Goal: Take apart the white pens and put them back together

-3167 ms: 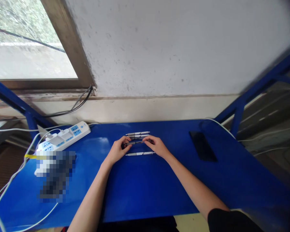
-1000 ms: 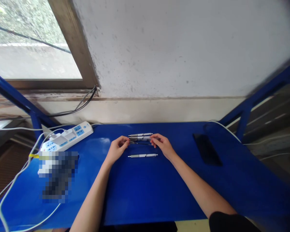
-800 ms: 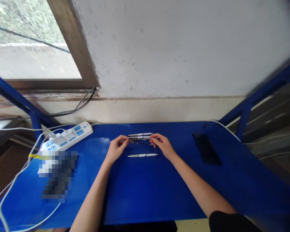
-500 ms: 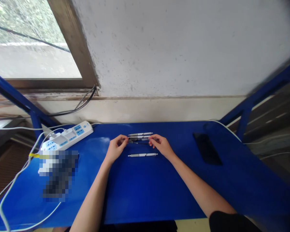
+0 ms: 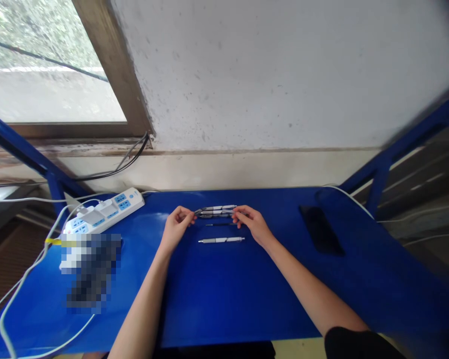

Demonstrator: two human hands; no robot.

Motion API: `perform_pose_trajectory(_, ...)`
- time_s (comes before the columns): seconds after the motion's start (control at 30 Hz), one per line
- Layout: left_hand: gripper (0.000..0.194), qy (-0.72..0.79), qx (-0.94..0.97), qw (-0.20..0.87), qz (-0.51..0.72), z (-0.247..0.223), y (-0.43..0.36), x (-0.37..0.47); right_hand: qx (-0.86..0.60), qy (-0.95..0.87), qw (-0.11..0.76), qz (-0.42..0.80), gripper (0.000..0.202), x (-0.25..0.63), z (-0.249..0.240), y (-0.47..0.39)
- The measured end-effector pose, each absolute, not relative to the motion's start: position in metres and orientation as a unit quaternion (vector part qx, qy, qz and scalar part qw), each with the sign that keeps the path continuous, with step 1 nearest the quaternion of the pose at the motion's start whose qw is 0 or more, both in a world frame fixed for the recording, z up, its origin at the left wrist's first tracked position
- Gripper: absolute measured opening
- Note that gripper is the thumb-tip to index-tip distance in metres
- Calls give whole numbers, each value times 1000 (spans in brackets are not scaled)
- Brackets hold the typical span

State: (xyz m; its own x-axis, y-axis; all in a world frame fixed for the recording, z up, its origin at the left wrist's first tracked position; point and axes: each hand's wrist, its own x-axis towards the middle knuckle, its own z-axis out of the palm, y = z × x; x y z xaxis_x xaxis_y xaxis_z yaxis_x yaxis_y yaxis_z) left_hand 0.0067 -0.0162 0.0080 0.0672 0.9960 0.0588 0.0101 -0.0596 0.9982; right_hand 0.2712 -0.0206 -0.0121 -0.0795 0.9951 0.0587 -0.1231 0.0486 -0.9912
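My left hand (image 5: 177, 227) is closed, thumb and fingertips pinching a small grey pen part (image 5: 198, 212). Opposite it, my right hand (image 5: 251, 223) pinches a light pen barrel (image 5: 227, 213), which slants down toward the fingers. Both held parts overlap the white-and-grey pens (image 5: 217, 208) lying side by side behind them, so their full outlines are hard to make out. Just below is a thin dark pen refill (image 5: 220, 225), its right end beside my right fingers. Closer to me, one white-and-grey pen (image 5: 221, 240) lies crosswise by itself.
On the left of the blue table (image 5: 224, 294) sit a white power strip (image 5: 130, 199) with plugs and a pixelated dark object (image 5: 93, 274). White cables (image 5: 7, 319) run along that side. A flat black phone-like slab (image 5: 321, 230) lies at right. A wall (image 5: 269, 99) rises behind.
The dark refill now shows lower, apart from the other pens. My left hand has shifted slightly up and left with the grey part; a slanted light barrel now shows at my right fingers.
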Motion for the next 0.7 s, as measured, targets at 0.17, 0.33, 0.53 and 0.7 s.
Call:
perform_pose_trajectory(0.17,29,444,507,560,482,6,-16,10,-414,-417,547,597,23,272,-4,-22)
perform_pose_trajectory(0.33,40,412,481,601,487,4,-16,10,-416,-385,547,616,29,275,-6,-20)
perform_pose_trajectory(0.53,41,395,465,626,485,2,-15,9,-405,-338,556,642,28,277,-10,-16)
perform_pose_trajectory(0.7,43,403,462,624,484,2,-15,10,-404,-348,551,642,29,276,-8,-17)
